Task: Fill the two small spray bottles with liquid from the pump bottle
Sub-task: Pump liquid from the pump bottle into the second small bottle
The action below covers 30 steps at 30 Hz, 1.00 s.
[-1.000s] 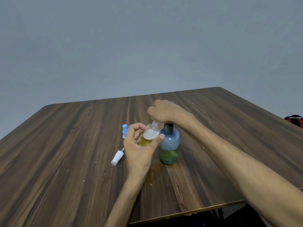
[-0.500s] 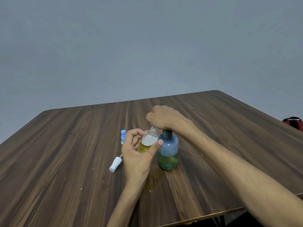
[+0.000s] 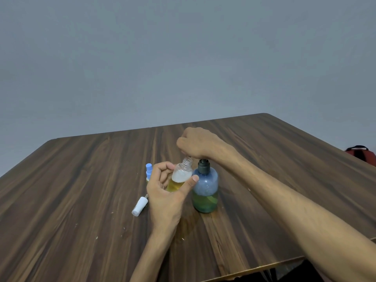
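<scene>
On a dark wood-grain table [image 3: 81, 200], the left hand [image 3: 164, 192] curls around a small clear plastic spray bottle [image 3: 180, 176], half full of yellow liquid, tilted with its ribbed open neck up and right. The right hand [image 3: 197, 142], fingers curled, covers the round blue pump bottle [image 3: 205, 190] standing upright just beside it.
</scene>
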Each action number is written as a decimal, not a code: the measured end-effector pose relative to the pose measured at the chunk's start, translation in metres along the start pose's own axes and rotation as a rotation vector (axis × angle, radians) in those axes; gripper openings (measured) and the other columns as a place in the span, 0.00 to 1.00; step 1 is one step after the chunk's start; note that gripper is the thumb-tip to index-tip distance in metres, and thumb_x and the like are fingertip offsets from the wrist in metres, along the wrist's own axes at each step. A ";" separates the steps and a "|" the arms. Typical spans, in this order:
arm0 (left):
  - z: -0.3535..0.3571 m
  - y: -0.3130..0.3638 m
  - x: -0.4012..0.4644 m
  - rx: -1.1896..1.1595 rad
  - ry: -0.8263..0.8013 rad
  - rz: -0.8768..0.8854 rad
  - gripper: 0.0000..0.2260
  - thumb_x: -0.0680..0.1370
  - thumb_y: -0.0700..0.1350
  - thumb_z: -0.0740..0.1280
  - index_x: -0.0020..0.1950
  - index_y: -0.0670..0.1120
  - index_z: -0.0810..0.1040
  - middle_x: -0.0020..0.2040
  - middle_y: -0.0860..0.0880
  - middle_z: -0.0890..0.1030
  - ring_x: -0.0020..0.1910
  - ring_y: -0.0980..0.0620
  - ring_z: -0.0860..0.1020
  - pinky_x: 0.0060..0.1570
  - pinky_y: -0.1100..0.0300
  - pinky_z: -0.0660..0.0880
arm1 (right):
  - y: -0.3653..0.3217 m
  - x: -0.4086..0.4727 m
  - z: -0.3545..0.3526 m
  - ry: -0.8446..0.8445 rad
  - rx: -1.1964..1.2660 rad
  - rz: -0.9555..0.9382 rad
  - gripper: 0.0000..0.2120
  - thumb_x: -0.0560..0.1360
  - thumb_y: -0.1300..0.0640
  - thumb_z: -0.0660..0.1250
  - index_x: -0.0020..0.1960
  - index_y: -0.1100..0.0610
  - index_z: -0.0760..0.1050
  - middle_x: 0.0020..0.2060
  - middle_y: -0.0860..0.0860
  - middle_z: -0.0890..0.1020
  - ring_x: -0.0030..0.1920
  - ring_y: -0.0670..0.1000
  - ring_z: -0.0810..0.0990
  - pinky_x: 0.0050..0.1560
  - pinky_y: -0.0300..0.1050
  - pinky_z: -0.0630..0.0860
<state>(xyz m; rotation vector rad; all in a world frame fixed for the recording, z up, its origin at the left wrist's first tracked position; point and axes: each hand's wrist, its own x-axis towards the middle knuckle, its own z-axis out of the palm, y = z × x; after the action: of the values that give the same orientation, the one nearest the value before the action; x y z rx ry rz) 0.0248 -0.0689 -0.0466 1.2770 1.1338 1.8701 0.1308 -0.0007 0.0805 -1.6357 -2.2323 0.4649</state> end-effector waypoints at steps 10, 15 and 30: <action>0.001 -0.002 0.000 0.005 0.003 -0.011 0.22 0.66 0.36 0.84 0.54 0.42 0.77 0.45 0.51 0.87 0.46 0.55 0.85 0.48 0.63 0.81 | 0.004 0.001 0.004 -0.014 0.001 0.009 0.13 0.78 0.54 0.57 0.38 0.56 0.73 0.36 0.51 0.78 0.37 0.53 0.74 0.36 0.47 0.65; 0.000 -0.001 0.000 0.010 -0.001 -0.014 0.22 0.67 0.34 0.83 0.54 0.42 0.77 0.45 0.51 0.87 0.47 0.55 0.86 0.49 0.62 0.82 | 0.001 0.000 0.002 -0.014 -0.018 0.005 0.12 0.78 0.54 0.58 0.37 0.57 0.72 0.35 0.51 0.77 0.36 0.53 0.73 0.35 0.47 0.64; -0.001 -0.001 0.000 0.007 0.005 -0.009 0.21 0.67 0.34 0.84 0.54 0.43 0.77 0.46 0.48 0.87 0.47 0.53 0.86 0.49 0.61 0.82 | 0.004 0.003 0.005 -0.048 -0.013 0.010 0.13 0.78 0.54 0.57 0.38 0.56 0.74 0.37 0.52 0.78 0.37 0.54 0.75 0.37 0.47 0.68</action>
<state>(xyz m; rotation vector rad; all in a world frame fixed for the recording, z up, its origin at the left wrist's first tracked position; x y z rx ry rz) 0.0245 -0.0691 -0.0476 1.2700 1.1483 1.8648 0.1308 0.0033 0.0741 -1.6596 -2.2670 0.4981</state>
